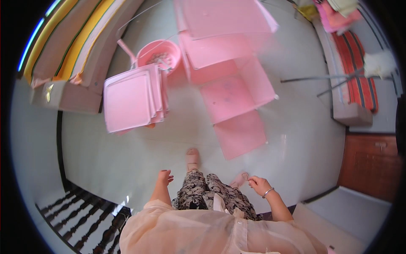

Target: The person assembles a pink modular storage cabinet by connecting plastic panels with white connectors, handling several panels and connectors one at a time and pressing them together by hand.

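Note:
My left hand (165, 177) hangs at my left side, its fingers loosely apart with nothing visible in them. My right hand (259, 185), with a bracelet on the wrist, is closed with curled fingers, and whether something small is in it I cannot make out. Both hands are away from the things on the floor. Ahead on the right is a partly open pink panel cabinet (228, 95), with one loose-looking flap panel (242, 134) at its near end. Nearest my left hand is a stack of pink square panels (127, 101).
A pink basin (174, 53) holding small pale pieces stands behind the stack. To the left is a sofa with a striped cover (80, 46). A bench with a red striped cloth (357, 63) and a dark-legged stand (325, 79) are right. A dark balustrade (84, 224) is at lower left.

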A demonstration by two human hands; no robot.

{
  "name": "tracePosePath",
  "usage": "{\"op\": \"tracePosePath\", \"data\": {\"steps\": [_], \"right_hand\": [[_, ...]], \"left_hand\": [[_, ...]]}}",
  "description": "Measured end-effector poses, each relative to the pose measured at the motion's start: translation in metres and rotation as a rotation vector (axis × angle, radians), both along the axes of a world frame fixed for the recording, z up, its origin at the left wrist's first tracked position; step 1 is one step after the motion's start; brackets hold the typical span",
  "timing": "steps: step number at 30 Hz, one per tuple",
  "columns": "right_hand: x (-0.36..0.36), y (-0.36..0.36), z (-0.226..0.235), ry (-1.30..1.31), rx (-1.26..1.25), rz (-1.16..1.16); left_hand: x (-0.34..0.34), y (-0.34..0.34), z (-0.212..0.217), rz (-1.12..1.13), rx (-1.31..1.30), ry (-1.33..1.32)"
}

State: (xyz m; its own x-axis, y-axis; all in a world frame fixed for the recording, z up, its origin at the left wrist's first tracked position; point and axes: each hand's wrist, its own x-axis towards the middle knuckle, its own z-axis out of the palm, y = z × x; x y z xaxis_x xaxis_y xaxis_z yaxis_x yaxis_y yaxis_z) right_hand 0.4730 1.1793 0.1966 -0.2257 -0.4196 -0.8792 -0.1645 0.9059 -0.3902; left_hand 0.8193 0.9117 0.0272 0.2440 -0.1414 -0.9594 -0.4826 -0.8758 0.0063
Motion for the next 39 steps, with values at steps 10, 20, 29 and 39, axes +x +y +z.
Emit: {"op": "tracePosePath", "data": {"steps": [10,20,29,39], "right_hand": [[0.024,0.299,-0.010,-0.104,0.394,-0.794],[-0.017,0.478,0.002,-0.098,0.497,-1.264],[-0.181,0.404,-0.041,-0.096,0.200,-0.809],[-0.408,0.402,-0.095,-0.036,-0.012,-0.583]], "left_hand": [[-0.178,0.044,0.049,-0.524,-0.178,0.239],[-0.309,0.176,0.089,-0.787,-0.009,0.350],[-0.343,0.218,0.090,-0.813,-0.007,0.214],[-0.405,0.309,-0.019,-0.565,0.045,0.092]]}}
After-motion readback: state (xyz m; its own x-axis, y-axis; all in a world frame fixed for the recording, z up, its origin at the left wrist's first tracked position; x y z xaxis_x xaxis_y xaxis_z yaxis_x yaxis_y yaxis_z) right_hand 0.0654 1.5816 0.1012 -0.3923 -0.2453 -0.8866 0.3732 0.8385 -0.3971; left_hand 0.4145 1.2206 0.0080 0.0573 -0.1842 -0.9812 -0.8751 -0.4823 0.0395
